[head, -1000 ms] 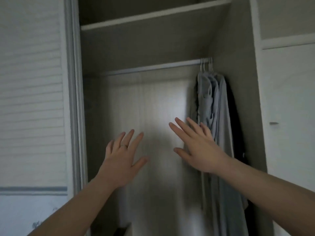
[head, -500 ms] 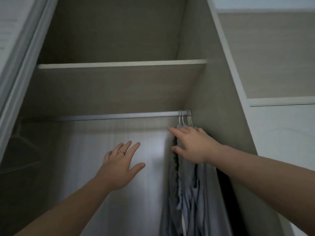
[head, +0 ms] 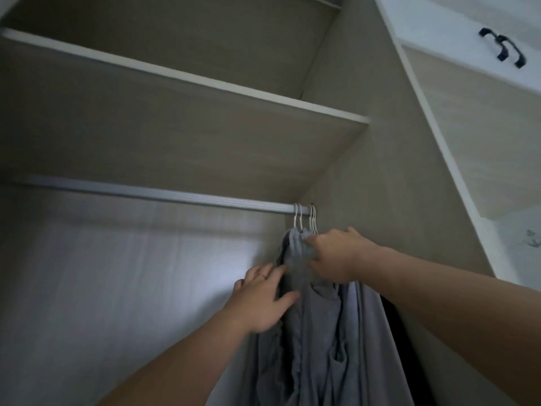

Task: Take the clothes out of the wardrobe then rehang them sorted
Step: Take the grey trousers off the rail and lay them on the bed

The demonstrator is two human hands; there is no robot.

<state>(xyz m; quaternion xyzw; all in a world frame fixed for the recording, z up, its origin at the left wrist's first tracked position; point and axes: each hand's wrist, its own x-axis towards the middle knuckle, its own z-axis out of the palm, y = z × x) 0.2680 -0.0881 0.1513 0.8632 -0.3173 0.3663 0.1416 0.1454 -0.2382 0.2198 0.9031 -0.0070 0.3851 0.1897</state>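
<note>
Several grey garments [head: 325, 341] hang on white hangers [head: 306, 219] bunched at the right end of the silver rail [head: 152, 194] in the open wardrobe. A dark garment [head: 393, 326] hangs behind them against the right wall. My right hand [head: 339, 256] grips the top of the grey clothes just below the hanger hooks. My left hand [head: 263, 297], a ring on one finger, rests with straight fingers against the left side of the grey fabric.
A shelf [head: 205, 80] runs across above the rail. The wardrobe's right side wall [head: 380, 171] is close to the hangers. White upper cupboard doors with black handles [head: 502, 49] lie to the right. The rail left of the hangers is bare.
My left hand moved right from open air onto the grey clothes. My right hand closed on the top of the garments below the hooks. The view tilted further upward.
</note>
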